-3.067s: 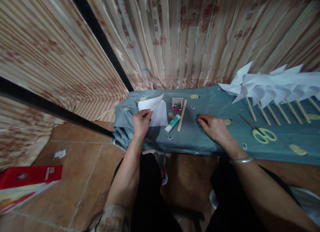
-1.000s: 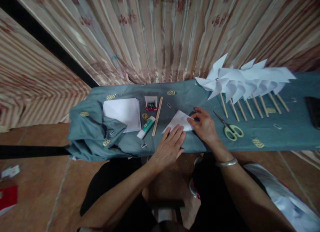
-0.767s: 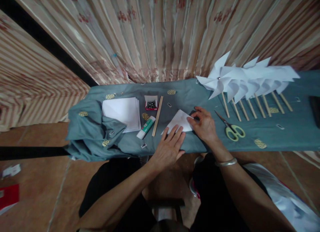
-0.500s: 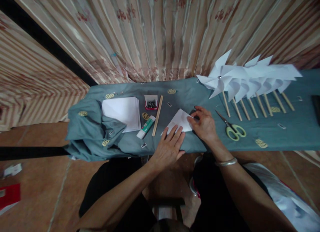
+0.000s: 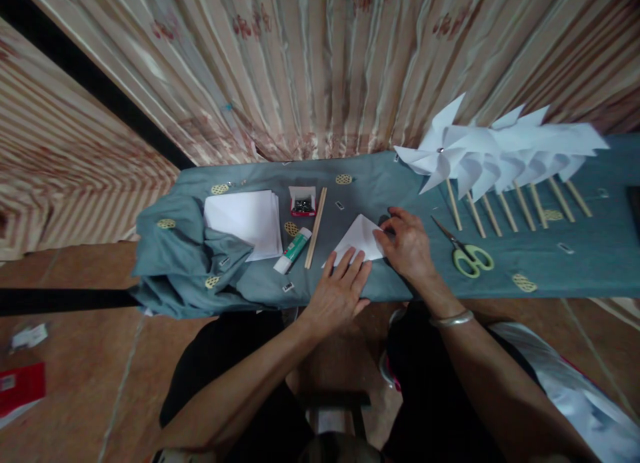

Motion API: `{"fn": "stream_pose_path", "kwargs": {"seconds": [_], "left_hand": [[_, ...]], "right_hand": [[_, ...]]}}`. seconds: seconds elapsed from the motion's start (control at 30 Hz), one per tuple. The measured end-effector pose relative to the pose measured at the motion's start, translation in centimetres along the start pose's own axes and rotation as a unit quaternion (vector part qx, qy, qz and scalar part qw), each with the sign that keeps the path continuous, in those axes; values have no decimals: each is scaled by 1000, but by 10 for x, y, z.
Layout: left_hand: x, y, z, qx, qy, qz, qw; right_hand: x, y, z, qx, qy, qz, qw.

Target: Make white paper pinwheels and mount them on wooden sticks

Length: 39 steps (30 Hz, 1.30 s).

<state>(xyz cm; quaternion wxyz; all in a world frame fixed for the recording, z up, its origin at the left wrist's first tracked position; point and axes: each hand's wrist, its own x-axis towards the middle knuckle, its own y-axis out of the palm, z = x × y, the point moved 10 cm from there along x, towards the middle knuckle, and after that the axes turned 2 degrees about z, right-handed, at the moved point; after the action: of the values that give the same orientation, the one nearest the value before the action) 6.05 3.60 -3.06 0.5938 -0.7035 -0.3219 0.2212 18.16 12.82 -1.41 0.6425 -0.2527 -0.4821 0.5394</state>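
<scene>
A white sheet of paper, folded to a triangle (image 5: 361, 234), lies on the cloth-covered table with its peak pointing away from me. My left hand (image 5: 340, 291) rests palm down over its near left part, fingers stretched out flat. At the right corner, my right hand (image 5: 407, 245) has bent fingers and its thumb on the paper, seemingly pinching that corner; the fingertips are partly hidden. Left of the paper lie wooden sticks (image 5: 316, 228), a green and white glue stick (image 5: 292, 250) and a small open box of metal pins (image 5: 303, 202). Scissors with green handles (image 5: 465, 252) lie right of my right hand.
Several white paper pinwheels (image 5: 493, 153) on wooden sticks lie in a row at the back right. A stack of white paper (image 5: 243, 220) sits at the left, partly under bunched cloth (image 5: 175, 256). A striped curtain (image 5: 320, 70) hangs behind the table.
Both hands stay almost still on the folded paper. The whole view has shifted very slightly; nothing has visibly been picked up or let go.
</scene>
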Motion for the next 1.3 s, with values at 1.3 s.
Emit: {"fn": "stream_pose_path", "kwargs": {"seconds": [1.3], "left_hand": [[1,9,-1,50,-12,49,997]], "right_hand": [[-51,-42,-41,-74,26,-53,995]]}}
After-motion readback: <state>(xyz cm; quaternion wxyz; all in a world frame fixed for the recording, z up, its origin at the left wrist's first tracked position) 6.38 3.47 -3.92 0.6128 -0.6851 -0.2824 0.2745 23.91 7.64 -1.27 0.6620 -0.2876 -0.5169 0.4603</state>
